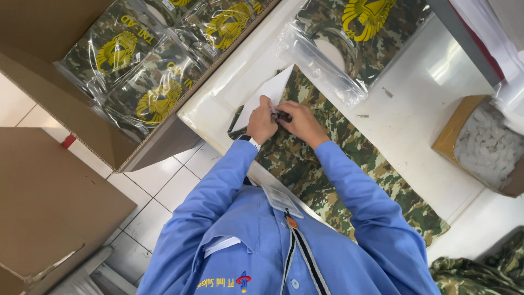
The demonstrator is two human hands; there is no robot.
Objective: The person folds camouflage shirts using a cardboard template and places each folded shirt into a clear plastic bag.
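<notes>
— Fingers (271,112) of the left hand (262,123) are curling together and pressing down on the camouflage-patterned fabric garment (316,175), right at the edge of the white folded paper sheet (267,93).

— And what is sitting further left?

— At ten o'clock from that hand, a brown cardboard box (158,145) is holding camouflage garments packed in clear plastic bags with yellow prints (158,98). At eight o'clock, a flat brown cardboard panel (49,202) is lying over the pale tiled floor (169,186).

— Where is the loose garment lying?

— It is spreading across the white table (415,120), running from the hands down toward five o'clock, under the blue sleeves.

— What is the right hand doing?

— The right hand (300,123) is touching the left, its fingertips pinching a small dark item (282,116) against the fabric; what that item is, I cannot tell.

— Anything beyond it?

— At one o'clock, a clear plastic bag holding another camouflage piece (349,38) is lying on the table. At three o'clock, a small cardboard box of white pellets (486,142) is sitting near the table's edge.
</notes>
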